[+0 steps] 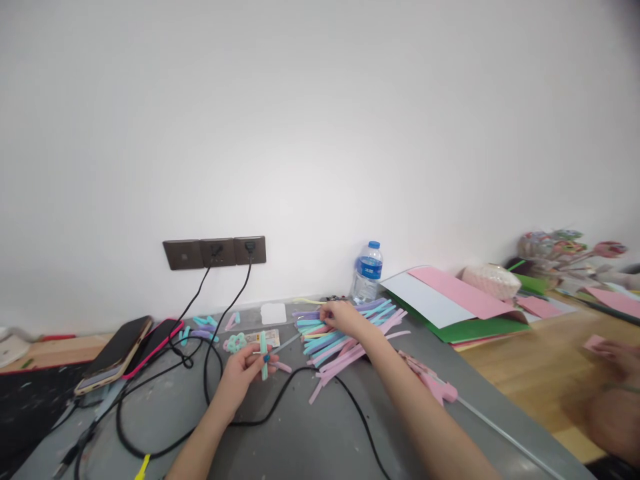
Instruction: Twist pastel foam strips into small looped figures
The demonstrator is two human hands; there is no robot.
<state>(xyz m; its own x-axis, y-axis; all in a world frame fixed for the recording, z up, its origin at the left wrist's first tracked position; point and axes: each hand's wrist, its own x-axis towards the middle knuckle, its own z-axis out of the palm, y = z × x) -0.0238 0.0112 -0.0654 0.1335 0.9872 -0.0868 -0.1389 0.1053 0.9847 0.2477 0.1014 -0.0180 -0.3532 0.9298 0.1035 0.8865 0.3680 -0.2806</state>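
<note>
A: Entry, left edge first. What lies there?
B: Two phones (117,353) side by side on the grey surface (310,433). Black cables (205,380) loop from them up to the wall sockets (215,252).
A: Left hand?
B: Left hand (243,373) sits just right of the cable loop. Fingers (267,360) closed around a mint strip (263,348), held upright just above the grey surface. A thin grey rod (286,344) slants from it toward the pile.
A: The pile?
B: Pastel paper strips (345,343) in mint, purple and pink, fanned out mid-surface. One cable passes just in front of them.
A: Right hand?
B: Right hand (345,319) rests on the pile's far end, its fingers bent down onto the strips. Cannot tell whether they pinch one.
A: Further right?
B: Water bottle (369,270) upright by the wall, behind the pile. Then pink and green sheets (460,297), overlapping. At the far right edge, another person's hand (617,357) over the wooden surface (525,373), blurred.
</note>
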